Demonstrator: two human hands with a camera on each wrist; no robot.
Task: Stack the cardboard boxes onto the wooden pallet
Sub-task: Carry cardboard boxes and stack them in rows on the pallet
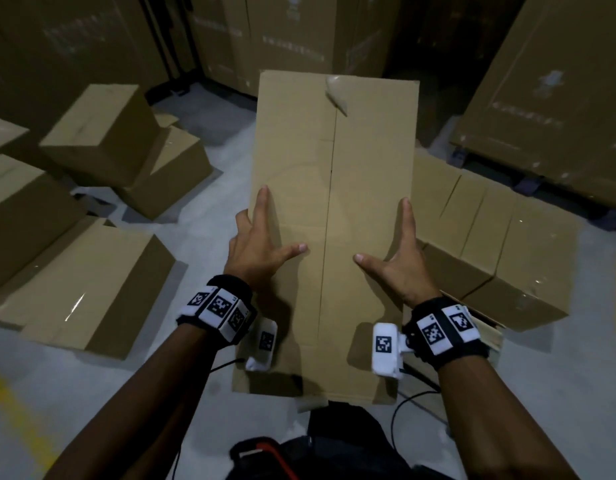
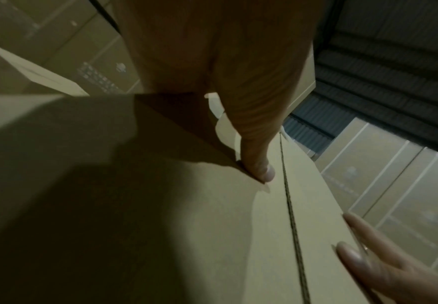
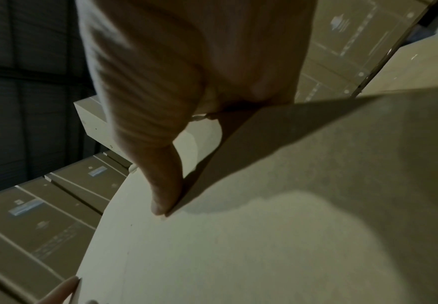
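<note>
In front of your chest, the long cardboard box [image 1: 329, 216] is carried lengthwise away from you, its seamed top face up and its far end pointing at the tall stacked cartons [image 1: 292, 32] beyond. Your left hand [image 1: 256, 244] and right hand [image 1: 396, 252] clamp it from opposite sides: the fingers run straight along the side edges while each thumb is spread wide and lies flat on the top, either side of the centre seam. That grip looks chosen to squeeze the box between your palms and keep its long body from tipping. The wrist views show each thumb tip touching the cardboard; how the lower fingers sit against the sides is hidden. To your right, low and close, a row of boxes [image 1: 490, 258] rests on what looks like the wooden pallet [image 1: 486, 332], only a corner of which peeks out by your right wrist. Loose boxes [image 1: 92, 271] lie scattered on the grey floor [image 1: 213, 119] to your left.
</note>
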